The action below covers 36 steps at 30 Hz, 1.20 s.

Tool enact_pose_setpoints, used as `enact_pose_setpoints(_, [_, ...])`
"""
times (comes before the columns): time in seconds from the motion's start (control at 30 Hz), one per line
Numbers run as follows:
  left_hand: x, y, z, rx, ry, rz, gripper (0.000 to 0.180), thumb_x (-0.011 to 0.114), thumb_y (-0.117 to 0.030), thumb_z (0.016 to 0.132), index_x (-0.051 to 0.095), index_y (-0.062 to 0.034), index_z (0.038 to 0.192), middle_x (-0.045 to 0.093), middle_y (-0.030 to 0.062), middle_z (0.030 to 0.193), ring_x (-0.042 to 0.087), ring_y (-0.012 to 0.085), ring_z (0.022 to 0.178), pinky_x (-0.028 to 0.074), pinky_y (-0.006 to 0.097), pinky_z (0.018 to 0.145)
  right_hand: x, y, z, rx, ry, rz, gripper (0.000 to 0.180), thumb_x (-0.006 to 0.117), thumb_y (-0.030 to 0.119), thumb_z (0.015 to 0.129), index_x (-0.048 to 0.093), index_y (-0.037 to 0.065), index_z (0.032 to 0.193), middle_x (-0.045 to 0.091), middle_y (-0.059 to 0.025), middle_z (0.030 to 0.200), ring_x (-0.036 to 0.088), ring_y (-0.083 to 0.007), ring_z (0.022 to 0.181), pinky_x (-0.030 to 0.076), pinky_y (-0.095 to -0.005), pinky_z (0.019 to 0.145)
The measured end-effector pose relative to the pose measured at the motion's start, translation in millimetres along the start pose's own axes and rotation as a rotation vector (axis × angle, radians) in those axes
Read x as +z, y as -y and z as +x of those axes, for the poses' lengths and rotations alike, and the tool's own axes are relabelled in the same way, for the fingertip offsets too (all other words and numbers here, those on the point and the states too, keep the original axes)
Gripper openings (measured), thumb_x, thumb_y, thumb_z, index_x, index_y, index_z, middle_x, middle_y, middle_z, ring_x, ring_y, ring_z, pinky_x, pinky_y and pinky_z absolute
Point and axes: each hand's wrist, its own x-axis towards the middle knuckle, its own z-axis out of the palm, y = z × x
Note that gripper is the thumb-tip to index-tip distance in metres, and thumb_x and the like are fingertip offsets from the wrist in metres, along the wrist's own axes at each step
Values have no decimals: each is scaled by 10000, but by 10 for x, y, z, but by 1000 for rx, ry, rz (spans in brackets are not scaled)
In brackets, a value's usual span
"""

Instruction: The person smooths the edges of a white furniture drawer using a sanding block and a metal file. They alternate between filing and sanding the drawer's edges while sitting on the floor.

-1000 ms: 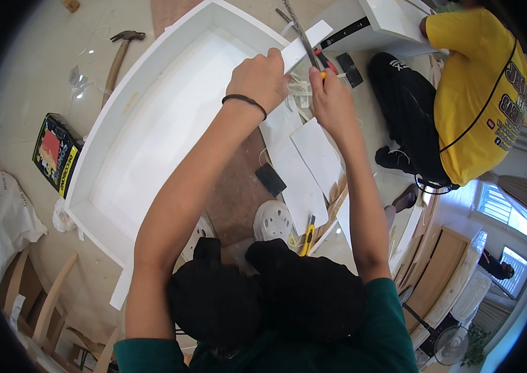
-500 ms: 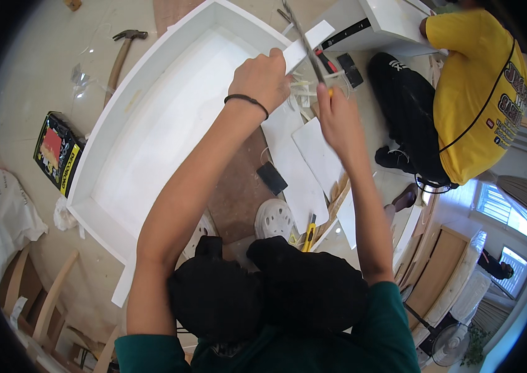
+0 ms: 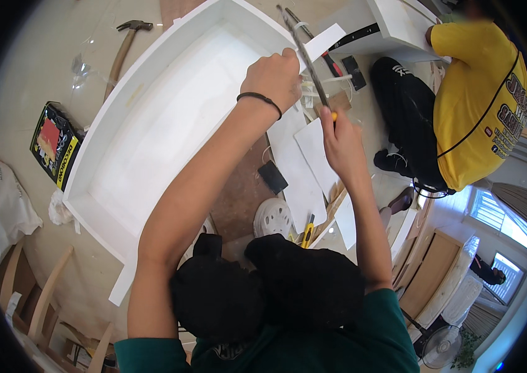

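Left hand (image 3: 272,79) closed round a white strip (image 3: 327,40), free end poking out beyond it. Right hand (image 3: 344,142) fisted on the handle of a long metal file (image 3: 310,65) crossing the strip; contact unclear. White shallow box (image 3: 170,118) left of left hand.

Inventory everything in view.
Open box: one, white, left
Strip: one, white, upper centre
Long tool: one, grey, upper centre
Hammer: one, brown-handled, upper left
Carton: one, black, left
Sack: one, white, far left
Loose panels: several, white, centre
Utility knife: one, yellow, centre
Blocks: two, black, right of box
Co-worker: one, yellow shirt, right
Fan: one, grey, lower right
Windows: two, bright, far right
Left hand: one, black wristband, holding strip
Right hand: one, bare, holding tool
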Motion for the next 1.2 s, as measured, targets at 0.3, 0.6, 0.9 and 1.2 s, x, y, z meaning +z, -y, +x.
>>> enact_pose_setpoints(0.3, [-39,-23,-5,-58,36,-19,244,699,-156,856,610,50,952,713,240,889,718,373,867,591,434,786,-19,1,-30,42,16,-42,515,458,447,1034,588,-37,915,639,-323,799,620,-527,820,483,-550,736])
enact_pose_setpoints(0.6, [3,43,21,1,-4,-11,339,721,-237,875,577,57,960,689,250,798,710,400,775,590,454,700,-78,37,236,24,-6,-85,522,470,425,1034,591,-63,893,634,-343,828,618,-529,846,483,-552,750])
enact_pose_setpoints(0.9, [-84,-30,31,-40,72,-53,267,724,-130,811,599,57,954,716,233,861,724,357,855,597,419,764,23,264,199,71,18,-40,525,454,434,1045,590,-49,891,631,-345,811,620,-534,830,482,-546,737])
enact_pose_setpoints(1.2, [-74,-14,30,-19,71,-32,271,709,-160,851,597,59,963,717,236,855,729,360,848,598,418,769,-16,112,385,117,33,-12,547,455,450,1040,588,-56,882,633,-346,818,623,-525,834,484,-535,770])
